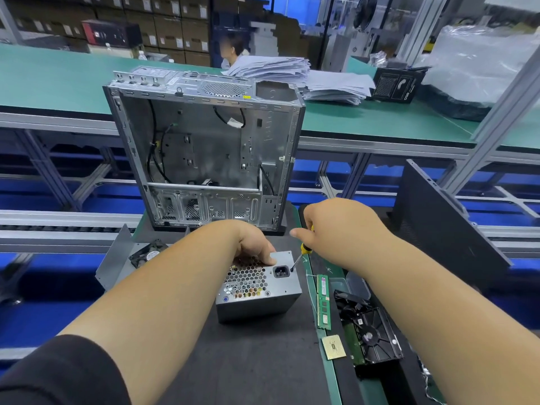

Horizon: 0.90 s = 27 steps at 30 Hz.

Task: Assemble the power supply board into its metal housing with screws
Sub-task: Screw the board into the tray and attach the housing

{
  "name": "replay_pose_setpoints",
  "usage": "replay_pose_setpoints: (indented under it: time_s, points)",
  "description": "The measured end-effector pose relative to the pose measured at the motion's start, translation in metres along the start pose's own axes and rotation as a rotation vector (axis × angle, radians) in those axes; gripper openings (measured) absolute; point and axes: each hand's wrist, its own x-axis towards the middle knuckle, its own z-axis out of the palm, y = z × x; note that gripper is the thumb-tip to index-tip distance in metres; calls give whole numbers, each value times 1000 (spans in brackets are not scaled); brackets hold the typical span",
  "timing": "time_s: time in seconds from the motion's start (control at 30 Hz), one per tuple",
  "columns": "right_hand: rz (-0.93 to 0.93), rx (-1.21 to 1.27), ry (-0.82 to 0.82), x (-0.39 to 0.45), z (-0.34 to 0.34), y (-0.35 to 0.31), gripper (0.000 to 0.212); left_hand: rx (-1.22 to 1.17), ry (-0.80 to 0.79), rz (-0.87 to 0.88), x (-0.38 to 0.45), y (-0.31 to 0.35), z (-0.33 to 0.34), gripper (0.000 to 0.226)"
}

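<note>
A grey metal power supply housing stands on the dark mat, its honeycomb grille and black power socket facing up. Through the grille I see parts of the board inside. My left hand grips the housing's far top edge, fingers curled over it. My right hand holds a yellow-and-black screwdriver tilted down to the left. Its tip touches the top face just right of the socket, near the housing's right edge.
An open, bare computer case stands upright just behind the housing. A loose fan and a metal panel lie to the left. To the right lie a green memory stick, a processor chip and a hard drive. A dark side panel leans at the far right.
</note>
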Motion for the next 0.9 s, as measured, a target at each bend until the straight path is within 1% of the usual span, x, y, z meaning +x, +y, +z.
replay_pose_setpoints:
  time_s: [0.1,0.13,0.2,0.33,0.43,0.5,0.57,0.6,0.67,0.73,0.8,0.9]
  points:
    - [-33,260,-10,-2,-2,3,13,-28,4,-3,1,-1,1,17]
    - [-50,316,-22,-2,-4,3,14,-30,1,-4,1,-1,1,18]
    - [-67,359,-22,-2,-5,4,22,-29,0,-4,1,-1,1,19]
    - [-74,305,47,-1,-2,2,25,-36,-1,-1,-2,0,2,19]
    - [-66,121,113,0,4,-1,29,-36,1,-6,-4,2,3,20]
    - [-51,50,131,-2,8,-3,34,-37,4,-10,-5,3,3,21]
    - [-55,91,138,-5,10,-2,30,-52,3,-11,-5,3,4,22]
    - [-63,153,128,-6,9,-1,27,-59,5,-11,-5,3,4,24]
    - [-83,297,80,-7,7,2,34,-58,7,-12,-5,3,4,26]
    - [-101,367,59,-7,5,4,42,-59,9,-16,-5,3,4,22]
    - [-101,343,87,-7,5,6,43,-74,6,-22,-5,2,4,20]
    - [-84,193,115,-6,6,6,39,-69,1,-22,-5,2,4,20]
